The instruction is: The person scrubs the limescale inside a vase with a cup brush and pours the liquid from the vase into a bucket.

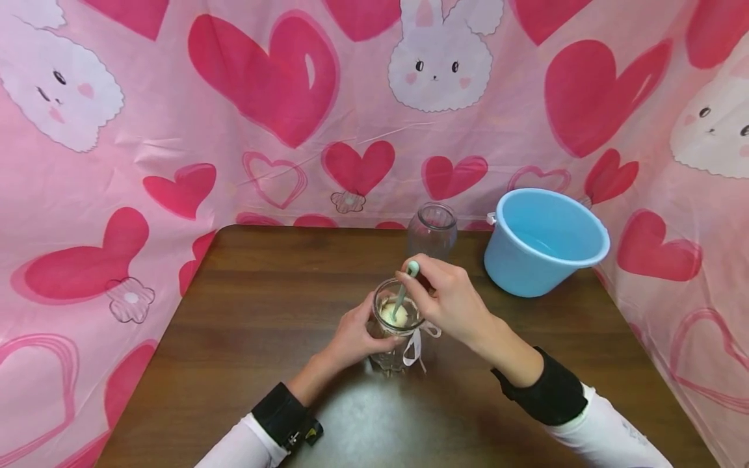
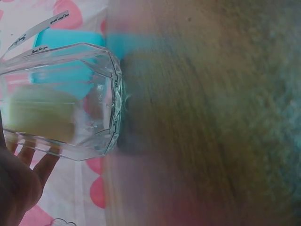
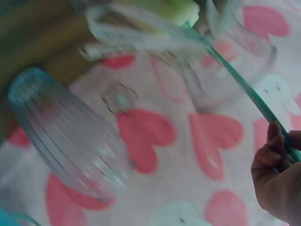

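A clear glass jar (image 1: 386, 361) with a pale ribbon (image 1: 412, 350) at its neck stands near the middle of the table. My left hand (image 1: 354, 335) holds its side, thumb in front and fingers behind. Inside is a pale yellowish chunk (image 1: 393, 316), seen through the glass as a rounded block (image 2: 44, 113) in the left wrist view. Above the mouth, my right hand (image 1: 453, 302) pinches the top of a slim green utensil (image 1: 400, 302) that slants down into the jar. Its lower end (image 3: 188, 26) meets the chunk; the tip's shape is hidden.
Behind the jar stands a second, ribbed clear glass vessel (image 1: 432, 237), near the table's back edge. A light blue bucket (image 1: 521, 263) is at the back right. Pink cloth with hearts and rabbits (image 1: 363, 117) hangs around the brown wooden table (image 1: 263, 292).
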The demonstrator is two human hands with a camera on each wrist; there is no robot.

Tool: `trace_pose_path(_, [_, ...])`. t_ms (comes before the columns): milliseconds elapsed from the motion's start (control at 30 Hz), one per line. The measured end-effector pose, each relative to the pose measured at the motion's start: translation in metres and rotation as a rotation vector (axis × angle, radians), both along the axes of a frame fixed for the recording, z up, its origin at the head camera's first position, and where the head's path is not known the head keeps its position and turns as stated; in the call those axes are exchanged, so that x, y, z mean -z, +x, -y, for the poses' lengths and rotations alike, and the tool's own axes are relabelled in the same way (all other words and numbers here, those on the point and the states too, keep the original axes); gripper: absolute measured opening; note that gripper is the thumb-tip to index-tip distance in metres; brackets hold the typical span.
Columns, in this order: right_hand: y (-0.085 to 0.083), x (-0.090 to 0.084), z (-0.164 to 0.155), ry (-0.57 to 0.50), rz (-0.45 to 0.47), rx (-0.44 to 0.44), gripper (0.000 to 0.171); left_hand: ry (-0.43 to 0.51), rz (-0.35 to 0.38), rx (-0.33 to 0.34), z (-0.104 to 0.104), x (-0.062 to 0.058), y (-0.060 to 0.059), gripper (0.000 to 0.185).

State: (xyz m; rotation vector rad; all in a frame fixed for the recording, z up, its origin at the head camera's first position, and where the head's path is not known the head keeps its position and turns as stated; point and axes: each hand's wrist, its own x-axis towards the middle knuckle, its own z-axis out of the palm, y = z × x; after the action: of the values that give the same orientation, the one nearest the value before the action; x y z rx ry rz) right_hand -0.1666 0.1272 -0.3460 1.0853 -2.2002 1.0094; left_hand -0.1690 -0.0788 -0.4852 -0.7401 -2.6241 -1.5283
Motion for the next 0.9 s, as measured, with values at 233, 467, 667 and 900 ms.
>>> trace_pose_path(233, [0.008, -0.025, 0.000, -0.032, -0.186, 0.002, 0.034, 0.003, -0.007, -0.014, 0.000, -0.001, 0.000, 0.082])
trace_pose_path(467, [0.003, -0.008, 0.003, 0.030, -0.114, -0.018, 0.029, -0.002, 0.008, -0.017, 0.000, 0.000, 0.001, 0.084])
trace_pose_path(667, [-0.004, 0.007, 0.004, 0.097, -0.094, 0.016, 0.017, 0.001, 0.009, -0.020, -0.001, 0.002, 0.001, 0.086])
trace_pose_path(900, [0.001, -0.012, 0.002, 0.103, -0.180, 0.017, 0.028, 0.011, -0.005, -0.015, -0.001, 0.000, 0.000, 0.086])
